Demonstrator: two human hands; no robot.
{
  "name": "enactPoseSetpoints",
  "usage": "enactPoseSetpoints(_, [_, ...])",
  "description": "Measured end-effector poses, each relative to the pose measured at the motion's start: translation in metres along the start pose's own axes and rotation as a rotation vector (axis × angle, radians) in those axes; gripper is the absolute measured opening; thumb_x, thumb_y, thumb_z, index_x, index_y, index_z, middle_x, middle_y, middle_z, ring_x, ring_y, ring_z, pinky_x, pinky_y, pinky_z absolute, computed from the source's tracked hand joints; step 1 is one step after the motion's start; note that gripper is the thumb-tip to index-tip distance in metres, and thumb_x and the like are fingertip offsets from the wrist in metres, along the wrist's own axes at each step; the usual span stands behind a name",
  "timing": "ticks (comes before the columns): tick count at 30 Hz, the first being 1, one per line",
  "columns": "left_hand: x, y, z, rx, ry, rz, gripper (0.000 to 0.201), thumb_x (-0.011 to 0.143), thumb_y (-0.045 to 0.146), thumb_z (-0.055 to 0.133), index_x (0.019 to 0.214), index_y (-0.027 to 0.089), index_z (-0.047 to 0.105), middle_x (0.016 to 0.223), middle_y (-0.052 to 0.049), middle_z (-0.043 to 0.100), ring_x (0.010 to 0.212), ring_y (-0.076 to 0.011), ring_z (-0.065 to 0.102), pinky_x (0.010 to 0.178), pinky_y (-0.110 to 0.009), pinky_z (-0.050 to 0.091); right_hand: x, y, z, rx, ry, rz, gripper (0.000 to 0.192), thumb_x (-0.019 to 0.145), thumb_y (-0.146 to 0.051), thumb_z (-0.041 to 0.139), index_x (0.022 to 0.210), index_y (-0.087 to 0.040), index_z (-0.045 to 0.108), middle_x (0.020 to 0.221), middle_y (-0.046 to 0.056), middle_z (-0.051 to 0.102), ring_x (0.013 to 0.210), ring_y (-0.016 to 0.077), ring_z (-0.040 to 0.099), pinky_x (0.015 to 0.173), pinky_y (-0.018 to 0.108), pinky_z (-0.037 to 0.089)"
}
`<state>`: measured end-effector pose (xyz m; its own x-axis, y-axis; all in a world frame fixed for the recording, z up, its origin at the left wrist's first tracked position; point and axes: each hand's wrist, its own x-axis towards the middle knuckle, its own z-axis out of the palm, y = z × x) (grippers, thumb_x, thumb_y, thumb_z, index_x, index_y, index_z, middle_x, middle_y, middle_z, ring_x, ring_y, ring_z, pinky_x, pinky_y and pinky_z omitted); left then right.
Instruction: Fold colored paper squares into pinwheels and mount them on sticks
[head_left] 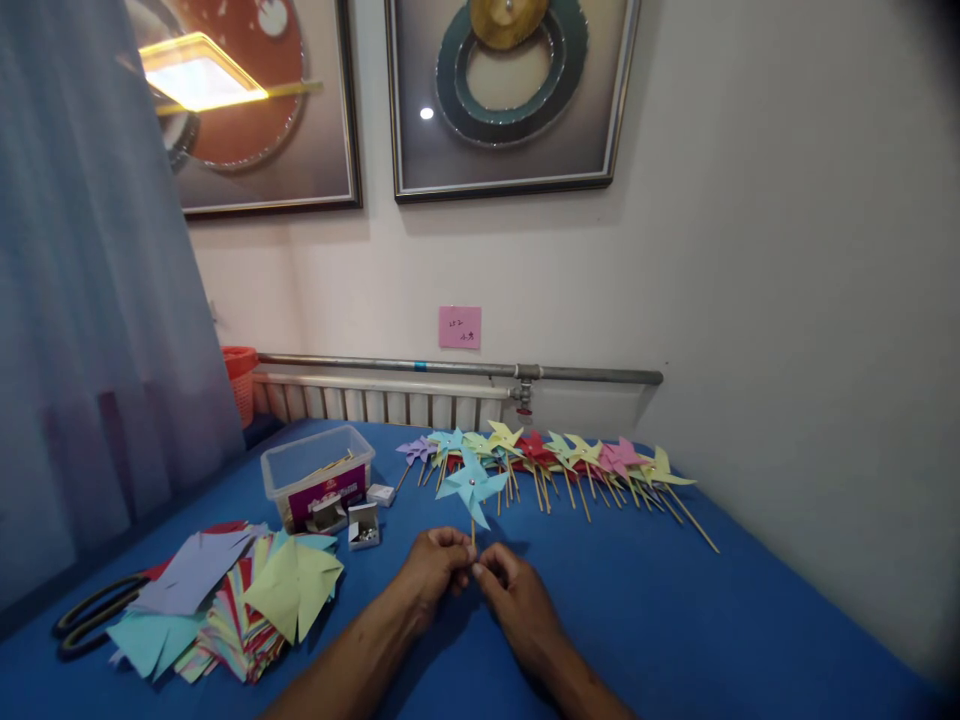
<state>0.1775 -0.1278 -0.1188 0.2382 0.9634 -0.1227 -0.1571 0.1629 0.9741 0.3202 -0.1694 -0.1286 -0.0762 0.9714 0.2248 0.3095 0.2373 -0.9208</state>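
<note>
Two framed pictures (510, 95) are hanging on the pale wall (787, 250), one reflecting a ceiling lamp. A grey pipe (457, 368) is running above the white radiator (375, 400). A bluish curtain (82, 300) is covering the left side.

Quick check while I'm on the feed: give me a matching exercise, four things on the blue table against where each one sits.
Things:
1. light blue pinwheel
2. scissors
3. clear plastic box
4. row of finished pinwheels

Places:
A. far left edge of the table
B. along the wall under the pipe
C. held up on its stick by both hands
D. behind the paper stack

Pairs: 1-C, 2-A, 3-D, 4-B
</note>
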Motion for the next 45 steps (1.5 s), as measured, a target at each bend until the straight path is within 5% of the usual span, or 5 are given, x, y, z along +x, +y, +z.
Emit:
enactPoseSetpoints(30, [0.003, -0.013, 0.005, 0.022, 0.025, -0.002, 0.034, 0.055, 0.040, 0.078, 0.066, 0.018, 0.055, 0.047, 0.004, 0.052, 0.039, -0.0089, 0.046, 0.041, -0.021, 0.029, 0.000, 0.003, 0.007, -0.241, 0.159, 0.048, 0.017, 0.085, -0.025, 0.053, 0.070, -0.022, 0.060, 0.064, -0.001, 0.066, 0.059, 0.0153, 0.056, 0.058, 0.026, 0.034])
enactPoseSetpoints(39, [0.004, -0.014, 0.004, 0.052, -0.014, 0.011, 0.034, 0.057, 0.042, 0.078, 0.064, 0.017, 0.056, 0.047, 0.004, 0.052, 0.039, -0.0084, 0.045, 0.042, -0.021, 0.029, -0.003, 0.005, 0.008, -0.128, 0.138, 0.062, 0.015, 0.085, -0.028, 0.051, 0.076, -0.022, 0.061, 0.066, -0.001, 0.067, 0.061, 0.0162, 0.059, 0.059, 0.026, 0.039])
enactPoseSetpoints(45, [0.002, -0.012, 0.004, 0.088, -0.011, -0.003, 0.033, 0.060, 0.043, 0.076, 0.068, 0.017, 0.057, 0.056, 0.002, 0.058, 0.039, -0.0082, 0.047, 0.042, -0.022, 0.030, 0.008, 0.016, -0.018, -0.291, 0.256, 0.114, 0.012, 0.082, -0.025, 0.054, 0.074, -0.022, 0.063, 0.064, -0.001, 0.068, 0.059, 0.0174, 0.061, 0.058, 0.026, 0.039])
